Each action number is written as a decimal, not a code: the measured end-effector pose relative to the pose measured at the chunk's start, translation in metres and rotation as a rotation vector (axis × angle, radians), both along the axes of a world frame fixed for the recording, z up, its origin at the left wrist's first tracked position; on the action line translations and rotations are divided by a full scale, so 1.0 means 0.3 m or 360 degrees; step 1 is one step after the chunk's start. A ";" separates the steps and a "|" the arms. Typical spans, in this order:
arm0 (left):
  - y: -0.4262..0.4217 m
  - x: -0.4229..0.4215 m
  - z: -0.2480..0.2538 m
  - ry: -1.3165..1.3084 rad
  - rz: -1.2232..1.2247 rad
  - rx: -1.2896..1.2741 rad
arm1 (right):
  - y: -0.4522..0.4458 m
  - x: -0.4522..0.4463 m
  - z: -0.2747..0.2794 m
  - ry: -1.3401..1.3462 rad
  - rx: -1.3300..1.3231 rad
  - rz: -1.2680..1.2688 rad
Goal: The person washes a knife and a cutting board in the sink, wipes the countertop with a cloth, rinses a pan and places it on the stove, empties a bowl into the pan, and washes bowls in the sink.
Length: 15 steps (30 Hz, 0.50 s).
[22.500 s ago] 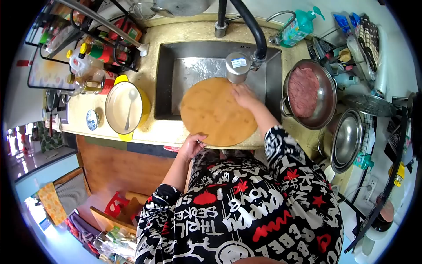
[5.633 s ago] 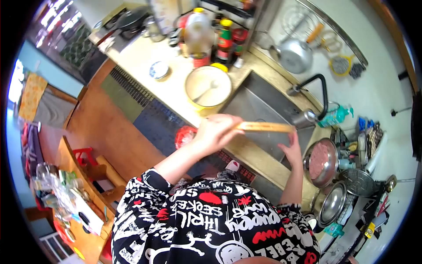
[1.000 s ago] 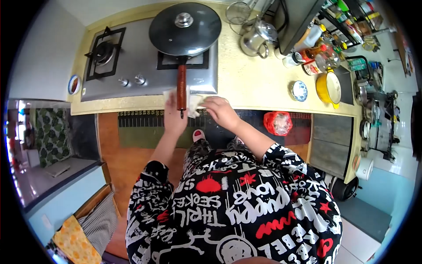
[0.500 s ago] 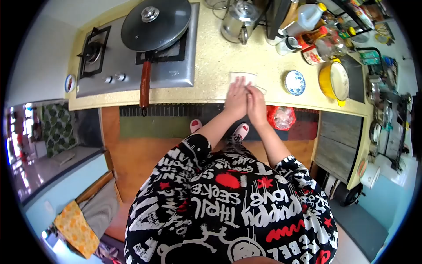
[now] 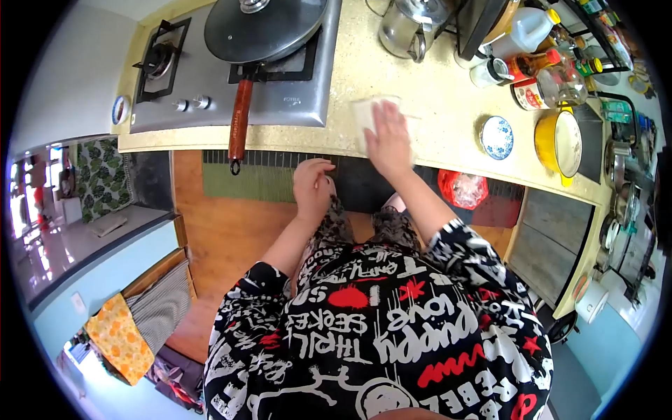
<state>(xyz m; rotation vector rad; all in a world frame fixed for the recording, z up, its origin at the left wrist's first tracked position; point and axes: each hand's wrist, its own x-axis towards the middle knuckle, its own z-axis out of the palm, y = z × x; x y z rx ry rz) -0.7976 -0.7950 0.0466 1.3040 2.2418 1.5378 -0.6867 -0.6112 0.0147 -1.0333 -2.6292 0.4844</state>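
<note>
A whitish cloth [image 5: 365,115] lies flat on the speckled counter [image 5: 448,91], to the right of the gas stove. On top of it rests my right hand [image 5: 390,136], palm down and fingers stretched, slightly blurred. My left hand [image 5: 313,183] hangs off the counter's front edge with its fingers curled together and nothing visible in it. The lidded pan [image 5: 262,31] sits on the stove [image 5: 280,105], its brown handle pointing toward me. To the right of my right hand are a blue-and-white bowl [image 5: 496,138] and a yellow pot [image 5: 558,143].
A metal kettle [image 5: 409,31] stands at the back of the counter. Several bottles, among them a sauce bottle [image 5: 532,64], crowd the back right. A red bag [image 5: 463,189] is below the counter edge. A small dish [image 5: 121,110] sits left of the stove.
My left hand has come off the cloth and moved left, away from the counter, its fingers now curled. My right hand stays on the cloth. Earlier, both hands were under the pan handle.
</note>
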 end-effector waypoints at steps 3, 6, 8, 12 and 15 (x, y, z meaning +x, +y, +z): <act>-0.029 -0.024 -0.030 -0.0040 0.0050 0.0060 | -0.031 -0.234 -0.010 0.0095 -0.0060 0.0053; -0.041 -0.035 -0.029 -0.0097 0.0039 0.0044 | -0.100 -0.415 -0.005 0.0308 -0.0087 0.0232; -0.030 -0.039 -0.034 -0.0076 -0.0006 0.0067 | -0.129 -0.502 0.016 0.0365 0.0031 0.0410; -0.013 -0.044 -0.047 -0.0109 0.0074 0.0053 | -0.114 -0.595 -0.006 0.0403 0.0113 0.0850; 0.004 -0.078 -0.038 -0.0009 -0.0029 0.0069 | -0.058 -0.493 0.026 0.0247 -0.0014 0.0764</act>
